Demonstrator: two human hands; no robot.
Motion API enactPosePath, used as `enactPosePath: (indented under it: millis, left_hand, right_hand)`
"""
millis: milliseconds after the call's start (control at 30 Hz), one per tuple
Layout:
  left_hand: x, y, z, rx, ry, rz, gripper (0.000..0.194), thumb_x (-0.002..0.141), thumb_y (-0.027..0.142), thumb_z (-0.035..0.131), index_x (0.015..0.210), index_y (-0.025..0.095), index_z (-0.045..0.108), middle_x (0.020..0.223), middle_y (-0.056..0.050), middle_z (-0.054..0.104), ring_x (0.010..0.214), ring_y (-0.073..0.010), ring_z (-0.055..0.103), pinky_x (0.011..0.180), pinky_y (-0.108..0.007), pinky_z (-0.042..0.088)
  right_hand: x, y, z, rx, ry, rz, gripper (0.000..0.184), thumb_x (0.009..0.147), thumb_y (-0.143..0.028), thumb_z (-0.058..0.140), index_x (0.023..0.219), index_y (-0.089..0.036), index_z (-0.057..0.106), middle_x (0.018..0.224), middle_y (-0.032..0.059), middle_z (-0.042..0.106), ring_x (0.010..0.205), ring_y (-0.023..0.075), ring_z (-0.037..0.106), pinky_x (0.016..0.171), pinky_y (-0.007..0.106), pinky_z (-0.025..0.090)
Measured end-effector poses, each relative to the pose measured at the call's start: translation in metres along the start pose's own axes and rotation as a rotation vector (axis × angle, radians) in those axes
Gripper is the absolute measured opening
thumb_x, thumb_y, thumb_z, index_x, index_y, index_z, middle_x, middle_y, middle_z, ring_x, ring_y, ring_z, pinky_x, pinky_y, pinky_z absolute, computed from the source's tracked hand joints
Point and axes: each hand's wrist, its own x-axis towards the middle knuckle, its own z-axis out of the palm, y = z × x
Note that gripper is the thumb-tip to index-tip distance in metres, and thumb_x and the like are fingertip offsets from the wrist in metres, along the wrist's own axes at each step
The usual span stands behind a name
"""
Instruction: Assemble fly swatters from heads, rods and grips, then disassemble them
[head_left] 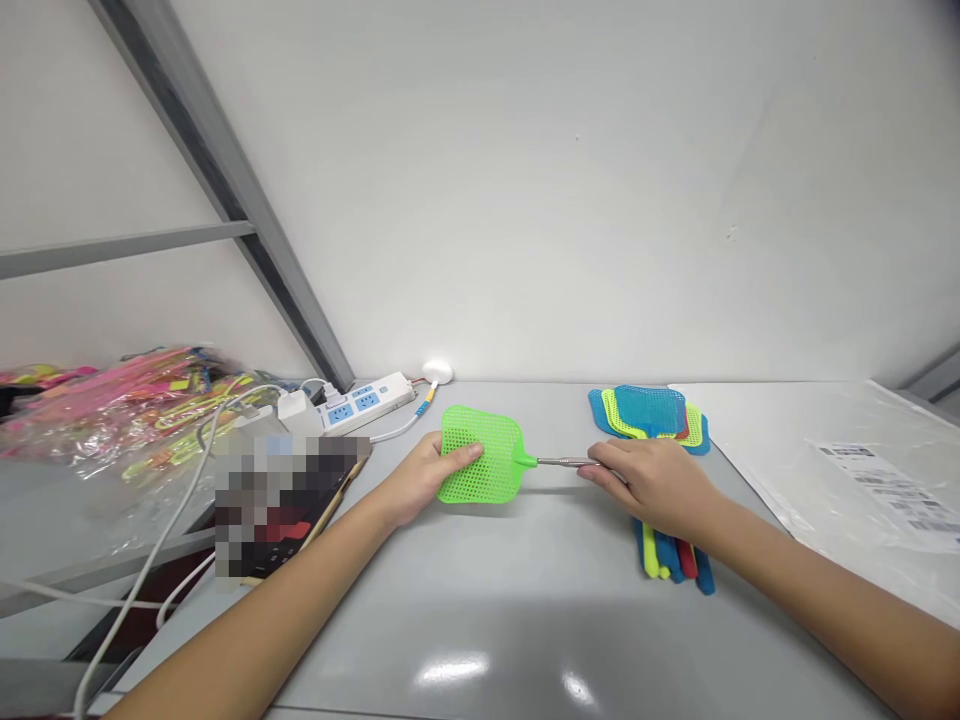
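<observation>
My left hand [429, 474] grips the left edge of a green fly swatter's mesh head [484, 455], thumb on top. Its thin metal rod [564, 462] runs right into my right hand [654, 482], whose fingers close around the rod's end. The swatter lies level just above the grey table [480, 600]. Under and behind my right hand lies a stack of fly swatters [654, 412] in blue, yellow-green and red, heads toward the wall, handles [675, 560] toward me.
At the left lie a bag of pink and yellow packaged items [127, 400], a white power strip [365, 400] with plugs and cables, and a dark tablet-like device [285, 510]. White plastic bags with a label [877, 470] lie at the right. A wall stands behind.
</observation>
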Motion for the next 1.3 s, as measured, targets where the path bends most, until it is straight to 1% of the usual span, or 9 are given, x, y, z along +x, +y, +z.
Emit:
enactPosePath:
  millis: [200, 333, 467, 600, 800, 933, 1033, 1200, 1300]
  left_hand:
    - [0.001, 0.003, 0.003, 0.004, 0.041, 0.002, 0.039, 0.081, 0.045, 0.070, 0.104, 0.014, 0.071, 0.102, -0.013, 0.074, 0.083, -0.0239, 0.070, 0.074, -0.033, 0.053]
    - [0.001, 0.004, 0.004, -0.012, 0.040, -0.014, 0.039, 0.080, 0.044, 0.071, 0.106, 0.014, 0.071, 0.104, -0.013, 0.074, 0.086, -0.0247, 0.070, 0.078, -0.035, 0.053]
    - [0.000, 0.003, 0.004, -0.036, 0.014, -0.022, 0.036, 0.082, 0.041, 0.069, 0.107, 0.015, 0.071, 0.106, -0.013, 0.073, 0.087, -0.0243, 0.070, 0.081, -0.035, 0.053]
    - [0.000, 0.003, 0.004, -0.040, 0.015, -0.011, 0.036, 0.084, 0.041, 0.068, 0.108, 0.014, 0.071, 0.107, -0.013, 0.073, 0.089, -0.0244, 0.070, 0.082, -0.035, 0.052]
    - [0.000, 0.003, 0.004, 0.010, 0.018, 0.001, 0.039, 0.082, 0.044, 0.069, 0.106, 0.014, 0.072, 0.106, -0.014, 0.073, 0.088, -0.0254, 0.070, 0.080, -0.036, 0.053]
    - [-0.001, 0.003, 0.004, 0.041, 0.041, 0.014, 0.039, 0.080, 0.045, 0.071, 0.104, 0.014, 0.072, 0.102, -0.012, 0.074, 0.087, -0.0254, 0.070, 0.080, -0.036, 0.053]
    - [-0.002, 0.004, 0.008, 0.062, 0.063, 0.027, 0.038, 0.081, 0.044, 0.070, 0.106, 0.015, 0.071, 0.103, -0.011, 0.074, 0.088, -0.0246, 0.070, 0.080, -0.036, 0.054]
    - [-0.007, 0.008, 0.021, 0.106, -0.005, 0.047, 0.035, 0.084, 0.040, 0.069, 0.111, 0.018, 0.069, 0.109, -0.009, 0.073, 0.090, -0.0219, 0.069, 0.079, -0.032, 0.054]
    - [-0.009, 0.008, 0.026, 0.130, -0.002, 0.069, 0.034, 0.085, 0.040, 0.067, 0.111, 0.018, 0.069, 0.109, -0.009, 0.073, 0.090, -0.0217, 0.069, 0.080, -0.033, 0.054]
  right_hand:
    - [0.001, 0.000, 0.001, -0.102, 0.067, -0.036, 0.048, 0.101, -0.049, 0.032, 0.074, -0.019, 0.058, 0.061, 0.0009, 0.055, 0.051, 0.0121, 0.043, 0.051, 0.029, 0.014]
    - [0.000, 0.001, 0.004, -0.106, 0.098, -0.070, 0.045, 0.101, -0.047, 0.035, 0.081, -0.019, 0.063, 0.064, 0.0014, 0.057, 0.055, 0.0126, 0.046, 0.052, 0.029, 0.016]
    - [-0.001, 0.003, 0.004, -0.089, 0.129, -0.060, 0.042, 0.101, -0.046, 0.037, 0.086, -0.019, 0.066, 0.067, 0.0018, 0.060, 0.058, 0.0131, 0.050, 0.053, 0.029, 0.019]
    - [-0.001, 0.005, 0.003, -0.074, 0.131, -0.059, 0.042, 0.101, -0.045, 0.037, 0.087, -0.019, 0.066, 0.068, 0.0024, 0.062, 0.059, 0.0132, 0.052, 0.053, 0.029, 0.019]
    - [-0.001, 0.003, 0.004, -0.076, 0.105, -0.049, 0.044, 0.101, -0.046, 0.035, 0.086, -0.019, 0.066, 0.066, 0.0018, 0.060, 0.057, 0.0130, 0.050, 0.052, 0.029, 0.018]
    - [-0.001, 0.001, 0.003, -0.135, 0.092, -0.050, 0.045, 0.101, -0.047, 0.034, 0.083, -0.019, 0.064, 0.063, 0.0013, 0.058, 0.054, 0.0130, 0.048, 0.052, 0.030, 0.016]
    - [-0.002, 0.000, 0.001, -0.206, 0.113, -0.059, 0.045, 0.101, -0.047, 0.033, 0.079, -0.019, 0.061, 0.060, 0.0007, 0.055, 0.051, 0.0127, 0.044, 0.052, 0.031, 0.014]
    - [-0.003, -0.004, 0.000, -0.275, 0.103, -0.130, 0.043, 0.102, -0.044, 0.033, 0.077, -0.018, 0.058, 0.060, 0.0006, 0.054, 0.051, 0.0129, 0.045, 0.052, 0.032, 0.012]
    - [-0.004, -0.007, -0.001, -0.317, 0.118, -0.158, 0.043, 0.102, -0.042, 0.034, 0.074, -0.018, 0.055, 0.058, 0.0002, 0.053, 0.050, 0.0132, 0.045, 0.051, 0.033, 0.011]
